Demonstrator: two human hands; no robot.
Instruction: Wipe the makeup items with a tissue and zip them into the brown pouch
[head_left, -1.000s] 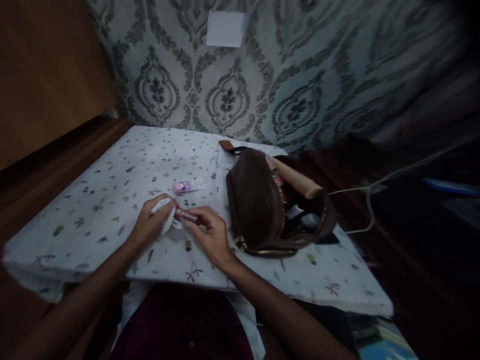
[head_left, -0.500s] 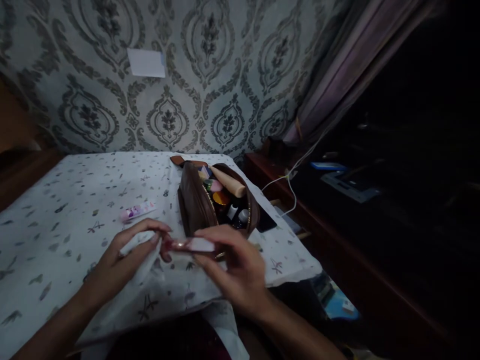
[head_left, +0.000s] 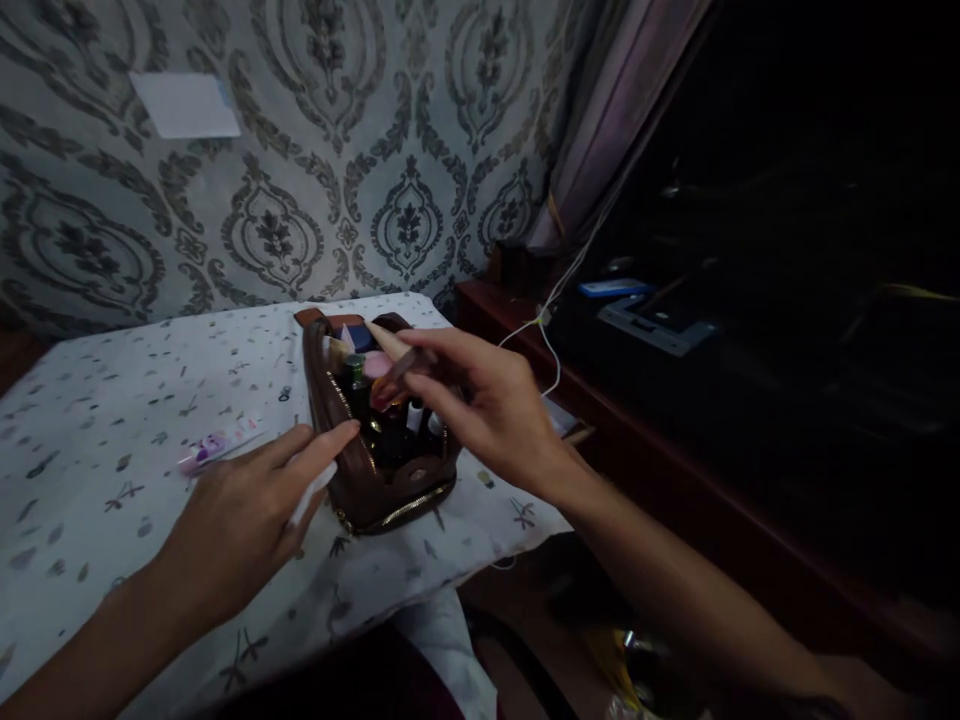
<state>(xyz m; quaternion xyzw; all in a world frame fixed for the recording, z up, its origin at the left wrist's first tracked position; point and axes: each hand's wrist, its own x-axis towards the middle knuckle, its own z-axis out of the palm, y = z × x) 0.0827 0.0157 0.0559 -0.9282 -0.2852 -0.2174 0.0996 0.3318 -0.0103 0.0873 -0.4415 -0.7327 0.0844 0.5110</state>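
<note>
A brown zip bag (head_left: 322, 390) stands unzipped on the table, packed with small cosmetics. My right hand (head_left: 499, 410) is above its opening, thumb and fingers pinching a small, dark reddish see-through item (head_left: 409, 368), blurred and partly covered by the fingers. At the bag's near left side is my left hand (head_left: 240, 510), closed around a white tissue (head_left: 311, 495), its index fingertip at the zipped rim. Inside the bag show a dark bottle with a green cap (head_left: 355, 375), a beige tube (head_left: 386, 342) partly behind my right hand, and a white-capped item (head_left: 413, 415).
A pink and purple tube (head_left: 217, 445) lies on the patterned white tablecloth (head_left: 150, 400), left of the bag. White cables (head_left: 551, 300) run down at the right. A dark wooden ledge (head_left: 487, 305) borders the table there. A patterned wall stands behind.
My right hand has carried the reddish item away from the tissue, to over the bag. My left hand has moved toward the bag's rim with the tissue. The view has turned right.
</note>
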